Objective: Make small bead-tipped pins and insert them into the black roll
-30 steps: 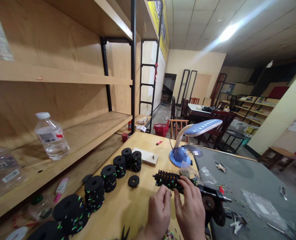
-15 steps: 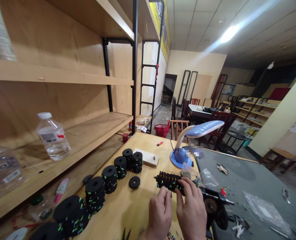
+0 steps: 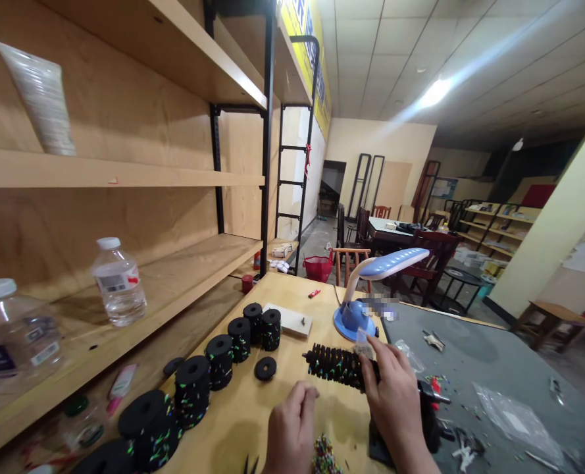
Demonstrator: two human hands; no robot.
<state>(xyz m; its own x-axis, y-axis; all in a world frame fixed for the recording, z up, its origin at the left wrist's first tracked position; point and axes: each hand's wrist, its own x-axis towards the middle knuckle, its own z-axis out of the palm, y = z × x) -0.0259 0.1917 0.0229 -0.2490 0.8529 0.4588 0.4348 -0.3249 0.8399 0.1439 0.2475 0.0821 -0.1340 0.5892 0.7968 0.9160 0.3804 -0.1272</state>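
Black ribbed roller (image 3: 329,362) at the centre of the clock, twelve towards the top of view: lying on its side just above the wooden tabletop (image 3: 272,289), coloured slivers stuck between the ribs, right end hidden behind fingers. At four o'clock, right hand (image 3: 395,388), partly bent over that end, thumb low and forefinger high; whether pinching the small clear bag (image 3: 364,341) or only touching the roller, impossible to make out. At seven o'clock, left hand (image 3: 292,421), apart from the roller, thumb and fingers pressed together, nothing visible between them.

For good handling, probably best to steady the roller lightly near its right end, to bring bits in one at a time at the gaps, and to avoid squashing the ribs. Worth keeping the left wrist off the pile of coloured bits (image 3: 326,454) at six.

In the way: small clear bag close behind at two, black mount (image 3: 433,424) at four, blue lamp (image 3: 355,320) at one, dark pointed tips (image 3: 246,465) between seven and eight. Further out, loose black disc (image 3: 265,368) at nine, row of black cylinders (image 3: 192,388) from eight round to ten, pale board (image 3: 289,321) towards eleven, water bottle (image 3: 119,286) on the shelf beyond nine.
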